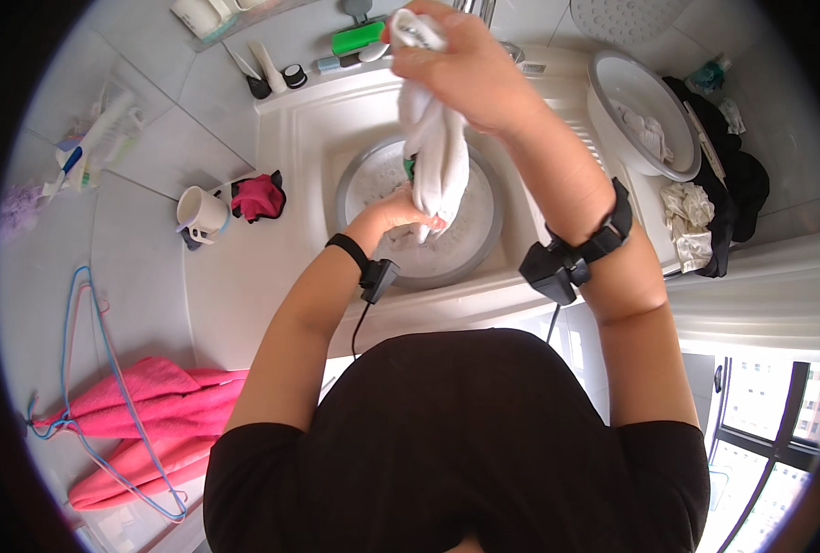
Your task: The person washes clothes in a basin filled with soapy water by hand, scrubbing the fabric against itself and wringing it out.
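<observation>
A wet white sock (437, 157), with a small green patch on its side, hangs over a grey-rimmed basin (494, 217) of soapy water. High up, my right hand (472, 72) is closed around the sock's upper end. My left hand (393, 212) grips its lower part just above the suds, with part of the fingers behind the cloth. The basin sits in a white sink (299, 138).
To the right stands a second basin (599, 115) with white cloth inside, beside crumpled cream cloth (688, 217) and dark clothing (749, 189). At left are a mug (202, 212) and a pink-black cloth (259, 196). A green brush (358, 38) lies on the back ledge.
</observation>
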The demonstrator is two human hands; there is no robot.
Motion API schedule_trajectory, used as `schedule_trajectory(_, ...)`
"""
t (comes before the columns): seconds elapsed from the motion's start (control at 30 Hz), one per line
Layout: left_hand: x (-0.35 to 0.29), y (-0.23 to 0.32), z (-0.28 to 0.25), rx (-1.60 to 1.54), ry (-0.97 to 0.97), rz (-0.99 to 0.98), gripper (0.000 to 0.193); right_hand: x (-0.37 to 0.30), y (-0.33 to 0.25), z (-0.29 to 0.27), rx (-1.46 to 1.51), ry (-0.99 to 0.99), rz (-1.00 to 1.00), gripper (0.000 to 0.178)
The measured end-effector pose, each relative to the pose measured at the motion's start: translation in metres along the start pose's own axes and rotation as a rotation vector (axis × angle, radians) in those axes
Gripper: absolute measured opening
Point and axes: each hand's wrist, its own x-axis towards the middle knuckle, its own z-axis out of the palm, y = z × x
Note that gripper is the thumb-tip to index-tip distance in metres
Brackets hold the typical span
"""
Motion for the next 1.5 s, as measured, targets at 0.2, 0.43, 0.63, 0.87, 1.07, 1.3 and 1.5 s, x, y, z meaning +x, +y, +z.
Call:
schedule_trajectory(0.2, 0.004, 0.015, 0.036, -0.232, 0.399, 0.223, 0.057, -0.02, 0.012, -0.054, 0.02, -0.082, 0.072, 0.019)
schedule_trajectory(0.43, -0.021, 0.02, 0.008, -0.357, 0.802, 0.326, 0.032, -0.065, 0.072, -0.068, -0.293, -0.299, 0.082, 0.027)
schedule_trajectory(0.63, -0.044, 0.079, 0.013, -0.15, 0.901, 0.453, 0.059, -0.135, 0.223, -0.039, -0.594, 0.005, 0.032, 0.029)
schedule_trajectory(0.87, -0.07, 0.151, 0.038, 0.522, 0.914, 0.596, 0.079, -0.143, 0.261, 0.01, 0.96, 0.325, 1.113, 0.031)
schedule_trajectory(1.07, -0.067, 0.174, 0.057, 0.777, 0.807, 0.494, 0.075, -0.141, 0.298, 0.051, 1.156, 0.215, 1.304, 0.055)
schedule_trajectory(1.3, -0.058, 0.167, 0.069, 0.797, 0.736, 0.481, 0.041, -0.154, 0.252, 0.066, 1.809, -0.036, 1.091, 0.09)
schedule_trajectory(1.5, -0.064, 0.117, 0.077, 0.29, 0.838, 0.622, 0.028, -0.14, 0.258, 0.081, 2.023, 0.169, 0.915, 0.095)
